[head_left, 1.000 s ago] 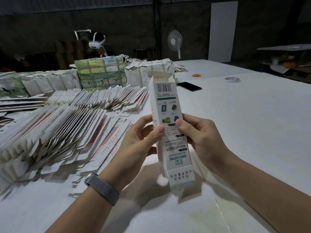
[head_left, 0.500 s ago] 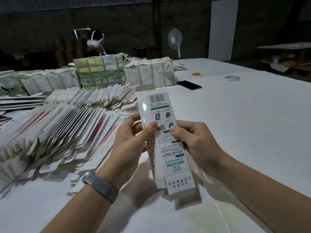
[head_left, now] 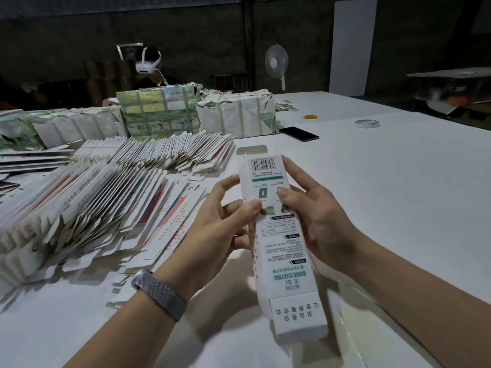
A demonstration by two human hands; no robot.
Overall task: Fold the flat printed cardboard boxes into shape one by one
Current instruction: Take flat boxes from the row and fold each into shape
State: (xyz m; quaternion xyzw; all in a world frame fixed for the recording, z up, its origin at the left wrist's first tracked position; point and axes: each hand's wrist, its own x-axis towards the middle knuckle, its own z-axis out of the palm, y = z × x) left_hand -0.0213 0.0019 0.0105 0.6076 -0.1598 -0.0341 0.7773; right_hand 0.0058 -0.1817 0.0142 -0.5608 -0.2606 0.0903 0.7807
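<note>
two hands: you hold one printed box (head_left: 279, 235) above the white table (head_left: 398, 195).
left hand (head_left: 220, 227): grips the box's left edge, thumb on its face.
right hand (head_left: 316, 216): pinches its right edge.
flat boxes (head_left: 101, 197): fanned out left of the box.

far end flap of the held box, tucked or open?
Open: the far flap of the box stands up past the barcode, untucked.
</note>
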